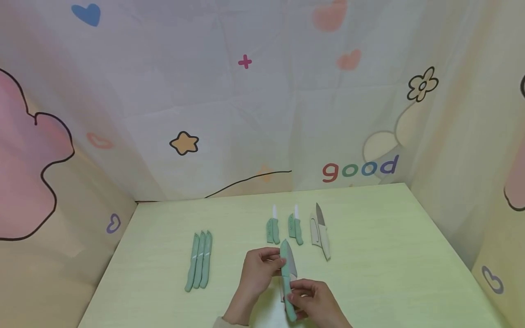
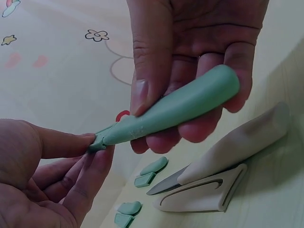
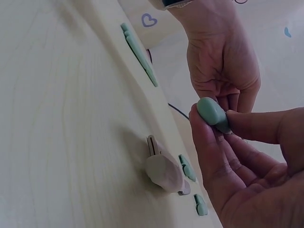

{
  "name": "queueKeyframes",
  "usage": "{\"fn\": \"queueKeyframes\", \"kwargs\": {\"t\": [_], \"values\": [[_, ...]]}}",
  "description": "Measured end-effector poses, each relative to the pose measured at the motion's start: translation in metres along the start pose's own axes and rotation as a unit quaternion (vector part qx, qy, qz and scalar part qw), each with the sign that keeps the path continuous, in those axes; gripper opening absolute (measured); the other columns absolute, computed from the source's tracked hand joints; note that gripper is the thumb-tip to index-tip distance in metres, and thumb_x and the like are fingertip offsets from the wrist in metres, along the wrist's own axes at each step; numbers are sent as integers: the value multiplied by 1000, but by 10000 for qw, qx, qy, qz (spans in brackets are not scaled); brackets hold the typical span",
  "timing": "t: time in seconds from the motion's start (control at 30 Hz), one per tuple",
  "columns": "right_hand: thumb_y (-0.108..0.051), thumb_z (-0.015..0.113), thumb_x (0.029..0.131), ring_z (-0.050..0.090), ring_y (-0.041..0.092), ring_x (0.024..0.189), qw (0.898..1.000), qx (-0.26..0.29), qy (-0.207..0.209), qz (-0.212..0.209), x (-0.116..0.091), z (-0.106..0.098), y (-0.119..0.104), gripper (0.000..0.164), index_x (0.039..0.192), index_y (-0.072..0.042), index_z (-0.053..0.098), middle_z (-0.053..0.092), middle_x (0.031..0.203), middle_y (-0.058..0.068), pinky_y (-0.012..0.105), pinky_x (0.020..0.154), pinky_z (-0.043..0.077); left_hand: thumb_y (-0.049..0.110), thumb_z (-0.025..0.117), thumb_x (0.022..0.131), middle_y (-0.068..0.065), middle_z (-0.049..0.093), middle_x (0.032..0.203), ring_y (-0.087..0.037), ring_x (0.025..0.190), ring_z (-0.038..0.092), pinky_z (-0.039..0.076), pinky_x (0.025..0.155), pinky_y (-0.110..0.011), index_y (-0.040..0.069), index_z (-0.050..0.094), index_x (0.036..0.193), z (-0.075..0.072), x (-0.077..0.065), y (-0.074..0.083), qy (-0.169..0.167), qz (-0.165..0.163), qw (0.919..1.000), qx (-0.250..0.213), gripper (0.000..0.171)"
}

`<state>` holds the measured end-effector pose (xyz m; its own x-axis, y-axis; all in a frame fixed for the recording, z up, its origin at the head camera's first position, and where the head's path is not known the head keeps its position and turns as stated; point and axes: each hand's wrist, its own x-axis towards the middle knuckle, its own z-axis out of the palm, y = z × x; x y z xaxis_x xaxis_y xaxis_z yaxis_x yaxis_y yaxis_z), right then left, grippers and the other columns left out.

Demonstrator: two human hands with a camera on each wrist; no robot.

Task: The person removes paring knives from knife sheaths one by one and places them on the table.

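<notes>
A green-handled knife (image 1: 289, 298) is held between both hands above the table, its green sheath (image 1: 284, 255) toward the far end. My left hand (image 1: 259, 269) pinches the sheath end between thumb and fingers. With thumb and fingers, my right hand (image 1: 316, 301) grips the handle (image 2: 185, 109), whose rounded butt points toward me. Below the hands, a grey blade (image 1: 291, 262) and a beige sheath (image 1: 282, 291) show partly; the rest is hidden. Right of them, a beige knife (image 1: 323, 232) lies beside its beige sheath (image 1: 315, 231).
Two small green knives with white blades (image 1: 275, 223) (image 1: 297, 224) lie beyond the hands, each beside a green cover (image 1: 269, 230). Three slim green knives (image 1: 200, 259) lie side by side at left. A patterned cloth (image 1: 246, 105) hangs behind the pale table (image 1: 389, 255).
</notes>
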<state>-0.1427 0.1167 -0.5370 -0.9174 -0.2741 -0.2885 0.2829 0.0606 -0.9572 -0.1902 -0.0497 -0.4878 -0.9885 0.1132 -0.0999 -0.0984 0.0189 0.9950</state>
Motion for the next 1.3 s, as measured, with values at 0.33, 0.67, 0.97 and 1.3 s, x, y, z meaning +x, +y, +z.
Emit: {"fn": "queueKeyframes", "kwargs": {"t": [0.33, 0.67, 0.97, 1.3], "values": [[-12, 69, 87, 65, 23, 75, 9999, 138, -91, -9, -4, 2, -1, 33, 112, 10, 61, 71, 91, 8, 33, 59, 60, -4, 67, 85, -25, 67, 92, -28, 80, 67, 61, 69, -35, -13, 64, 109, -3, 3, 2, 30, -18, 9999, -121, 26], [-12, 69, 87, 64, 21, 71, 9994, 245, -68, 238, -9, 4, 3, 32, 111, 8, 62, 69, 87, 5, 32, 59, 59, -5, 67, 84, -26, 68, 91, -28, 78, 67, 61, 67, -34, -13, 64, 107, -2, 4, 2, 113, -19, 9997, -211, 25], [-10, 69, 86, 65, 20, 72, 9989, 361, -258, 157, -13, 8, 5, 29, 108, 8, 63, 70, 87, 7, 26, 59, 58, -5, 68, 83, -23, 69, 90, -28, 76, 67, 62, 67, -35, -11, 66, 106, -7, 13, -14, 275, -134, 9993, -191, 24], [-7, 69, 85, 64, 19, 72, 9990, 169, -343, 248, -14, 11, 10, 28, 107, 9, 62, 68, 83, 6, 26, 62, 58, 0, 70, 84, -20, 68, 93, -27, 77, 67, 61, 68, -35, -8, 66, 109, -15, 21, -36, 471, -183, 9978, -434, 26]]}}
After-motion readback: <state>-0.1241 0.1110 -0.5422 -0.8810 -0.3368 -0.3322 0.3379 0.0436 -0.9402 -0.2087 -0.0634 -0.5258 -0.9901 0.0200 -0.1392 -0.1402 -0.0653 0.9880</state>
